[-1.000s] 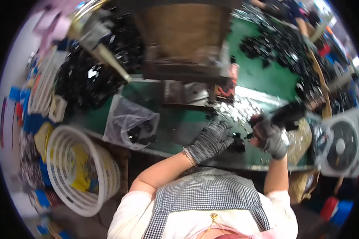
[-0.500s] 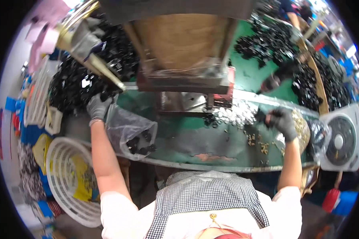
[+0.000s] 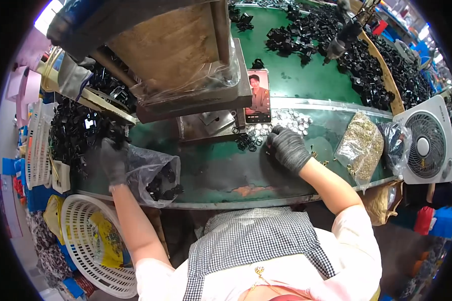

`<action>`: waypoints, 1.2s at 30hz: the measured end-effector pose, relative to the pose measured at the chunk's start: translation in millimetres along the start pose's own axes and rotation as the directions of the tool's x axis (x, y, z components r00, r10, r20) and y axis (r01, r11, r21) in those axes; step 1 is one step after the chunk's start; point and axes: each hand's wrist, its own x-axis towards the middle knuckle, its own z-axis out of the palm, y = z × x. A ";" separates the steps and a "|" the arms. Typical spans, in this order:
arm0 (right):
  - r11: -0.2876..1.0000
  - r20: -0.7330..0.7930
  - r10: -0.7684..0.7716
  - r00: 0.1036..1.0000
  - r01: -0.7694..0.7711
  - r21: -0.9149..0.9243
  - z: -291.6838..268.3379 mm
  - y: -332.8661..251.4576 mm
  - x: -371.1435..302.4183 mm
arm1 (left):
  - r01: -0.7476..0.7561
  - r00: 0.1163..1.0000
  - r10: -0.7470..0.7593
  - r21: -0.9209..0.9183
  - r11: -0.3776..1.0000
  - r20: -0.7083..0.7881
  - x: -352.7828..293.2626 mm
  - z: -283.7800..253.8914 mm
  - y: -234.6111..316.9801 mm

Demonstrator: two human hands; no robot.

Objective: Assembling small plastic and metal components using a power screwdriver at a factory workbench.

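My left hand [image 3: 113, 161], in a grey glove, is blurred at the right edge of a heap of black plastic parts [image 3: 68, 133]. More black parts [image 3: 116, 134] lie right at its smeared fingertips; whether it holds them is unclear. Beside it lies a clear plastic bag [image 3: 148, 163] with black parts inside. My right hand [image 3: 289, 149], also grey-gloved, is closed with curled fingertips at the near edge of a spread of silver rings [image 3: 294, 120]. What it pinches is hidden. Small black rings [image 3: 247, 142] lie just left of it.
A heavy metal press [image 3: 193, 103] stands on the green table, a lit phone [image 3: 257, 95] against it. Rightward are brass screws [image 3: 321, 159], a bag of small brass pieces [image 3: 360, 145] and a fan [image 3: 424, 145]. A powered driver [image 3: 341, 42] hangs above. A white basket [image 3: 90, 241] stands lower left.
My right hand has moved left from beside the brass screws to the silver rings; the black part at its fingers no longer shows. My left hand has drawn slightly nearer. The view has shifted.
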 end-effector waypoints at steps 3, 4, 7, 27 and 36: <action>0.993 -0.039 -0.119 0.992 0.120 0.008 16.1 2.1 -5.4 | -0.059 0.976 0.202 -0.789 0.612 0.084 -64.8 20.3 52.0; 0.992 -0.039 -0.122 0.992 0.122 0.009 15.6 0.1 -4.5 | -0.059 0.976 0.200 -0.788 0.613 0.083 -89.5 25.8 72.8; 0.986 -0.030 -0.146 0.989 0.143 -0.083 11.7 -12.6 5.1 | -0.738 0.662 0.740 -0.066 0.671 0.116 -151.5 39.0 129.0; 0.721 -0.408 -0.433 0.804 0.580 0.379 1.3 -37.5 19.9 | -0.230 0.826 0.509 -0.679 0.697 0.242 -173.5 79.7 168.9; 0.741 -0.433 -0.552 0.712 0.658 0.136 -31.1 -69.7 42.4 | -0.295 0.916 0.401 -0.670 0.681 0.004 -121.0 63.3 183.8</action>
